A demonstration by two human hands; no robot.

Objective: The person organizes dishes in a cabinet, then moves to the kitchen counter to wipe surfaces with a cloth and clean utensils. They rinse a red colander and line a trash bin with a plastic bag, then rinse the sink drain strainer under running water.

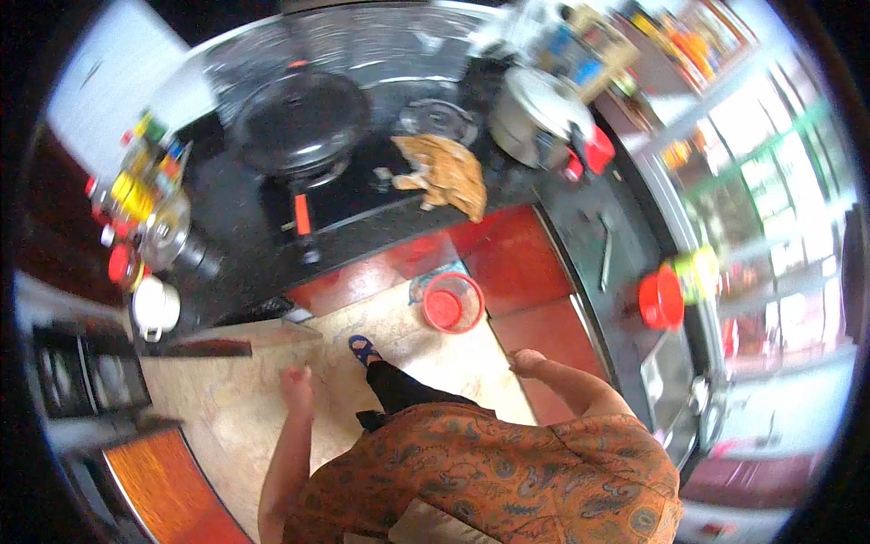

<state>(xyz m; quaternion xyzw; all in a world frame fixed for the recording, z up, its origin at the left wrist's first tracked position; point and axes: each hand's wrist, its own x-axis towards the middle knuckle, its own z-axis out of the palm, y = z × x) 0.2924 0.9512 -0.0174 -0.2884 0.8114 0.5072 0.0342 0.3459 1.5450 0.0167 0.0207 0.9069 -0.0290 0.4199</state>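
Note:
My left hand hangs over the tiled floor with its fingers curled, and no object shows in it. My right hand is beside the red cabinet doors; its fingers look bent and blurred. On the black counter ahead stands a gas stove, bearing a dark lidded pan with an orange-marked handle. A crumpled orange-brown cloth lies over the stove's front right part, near a bare burner. A pressure cooker stands at the right corner. On the floor is a red, see-through bin.
Bottles and jars crowd the counter's left end beside a white pot. On the right counter lie a green-grey rod and a red container, near the sink. A wooden surface stands at lower left.

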